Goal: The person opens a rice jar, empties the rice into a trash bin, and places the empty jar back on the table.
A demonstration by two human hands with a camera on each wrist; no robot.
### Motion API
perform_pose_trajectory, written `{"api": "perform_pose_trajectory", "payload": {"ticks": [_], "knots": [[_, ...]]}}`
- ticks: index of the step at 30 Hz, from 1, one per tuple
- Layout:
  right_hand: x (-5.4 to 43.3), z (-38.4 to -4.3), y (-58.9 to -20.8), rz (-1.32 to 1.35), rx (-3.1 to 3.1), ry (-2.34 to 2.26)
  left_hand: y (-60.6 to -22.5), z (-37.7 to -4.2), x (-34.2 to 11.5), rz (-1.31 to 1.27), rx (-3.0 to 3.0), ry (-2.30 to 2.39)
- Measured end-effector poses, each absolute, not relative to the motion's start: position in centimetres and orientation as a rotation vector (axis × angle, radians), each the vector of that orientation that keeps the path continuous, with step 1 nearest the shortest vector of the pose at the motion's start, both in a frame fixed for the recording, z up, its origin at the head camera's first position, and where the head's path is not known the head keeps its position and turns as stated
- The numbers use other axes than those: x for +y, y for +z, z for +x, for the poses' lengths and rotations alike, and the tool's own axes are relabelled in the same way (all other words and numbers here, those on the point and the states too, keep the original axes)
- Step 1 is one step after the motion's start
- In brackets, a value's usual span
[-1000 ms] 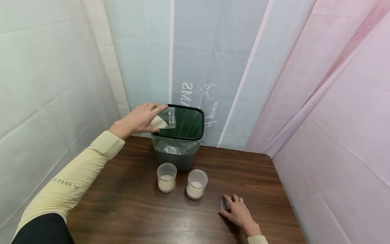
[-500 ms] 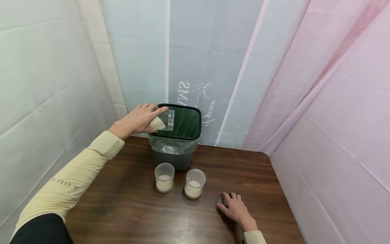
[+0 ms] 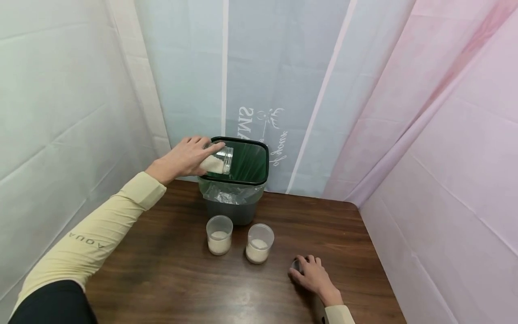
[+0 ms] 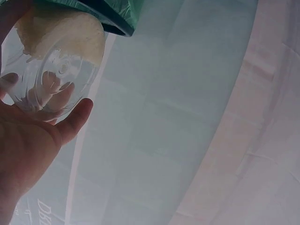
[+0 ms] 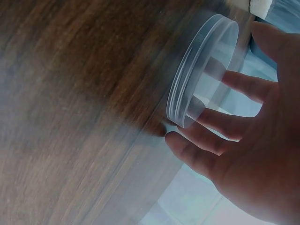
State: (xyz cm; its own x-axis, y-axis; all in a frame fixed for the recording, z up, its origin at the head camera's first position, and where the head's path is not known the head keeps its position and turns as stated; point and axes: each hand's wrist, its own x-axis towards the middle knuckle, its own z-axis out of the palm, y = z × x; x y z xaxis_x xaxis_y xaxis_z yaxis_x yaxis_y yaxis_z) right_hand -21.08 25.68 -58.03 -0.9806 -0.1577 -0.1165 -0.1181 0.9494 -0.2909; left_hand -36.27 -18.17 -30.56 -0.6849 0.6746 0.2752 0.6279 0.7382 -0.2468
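My left hand grips a clear jar, tipped on its side over the open bin. White, rice-like grains lie along the jar's lower wall, reaching close to its mouth. The mouth points right, inside the bin's dark rim. On the table, my right hand rests its fingertips on a clear round lid with a ridged edge; in the right wrist view the thumb stands apart from it. Two clear cups, a left one and a right one, stand upright in front of the bin, each partly filled with white grains.
A clear plastic liner hangs over the bin's outside. The dark wooden table meets a blue-grey curtain behind the bin. A white cloth wall is on the left and a pinkish one on the right.
The grains in the jar have slid toward its mouth as my left hand tipped it slightly further. My right hand stays at the lid; the view shifted a little.
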Motion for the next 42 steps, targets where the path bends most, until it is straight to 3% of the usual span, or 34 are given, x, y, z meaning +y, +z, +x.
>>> {"api": "perform_pose_trajectory", "payload": {"ticks": [42], "knots": [[25.7, -21.5, -56.8, -0.225, 2.919, -0.401, -29.9, -36.4, -18.3, -1.068, -2.431, 0.422]]}}
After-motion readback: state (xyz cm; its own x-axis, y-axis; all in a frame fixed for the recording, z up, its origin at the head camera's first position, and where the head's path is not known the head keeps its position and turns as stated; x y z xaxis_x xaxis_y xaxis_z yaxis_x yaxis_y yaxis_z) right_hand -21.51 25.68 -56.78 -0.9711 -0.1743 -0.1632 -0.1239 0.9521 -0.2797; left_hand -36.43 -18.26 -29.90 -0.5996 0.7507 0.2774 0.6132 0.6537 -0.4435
